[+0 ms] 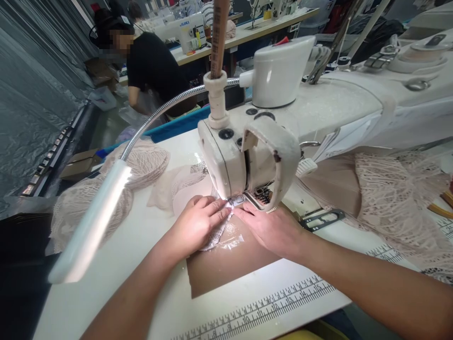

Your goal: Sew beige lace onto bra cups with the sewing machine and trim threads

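Note:
My left hand (199,222) lies on a pale lace piece (214,237) with its fingers stretched flat towards the presser foot (236,200) of a white sewing machine (226,163). From the other side my right hand (271,226) rests by the foot, fingertips pointing left and touching the fabric edge; the machine head partly covers it. Beneath both hands is a brown sheet (212,276) with shiny clear tape on it. Lace and sheer fabric (187,189) extends behind my left hand. The needle point is hidden.
A lamp (92,222) on a bendy metal neck hangs at left. Stacked lace cups (141,163) lie behind it, and more lace (399,198) at right. Black thread snips (323,219) sit near my right wrist. A printed ruler (269,309) runs along the front. Another person (155,71) works behind.

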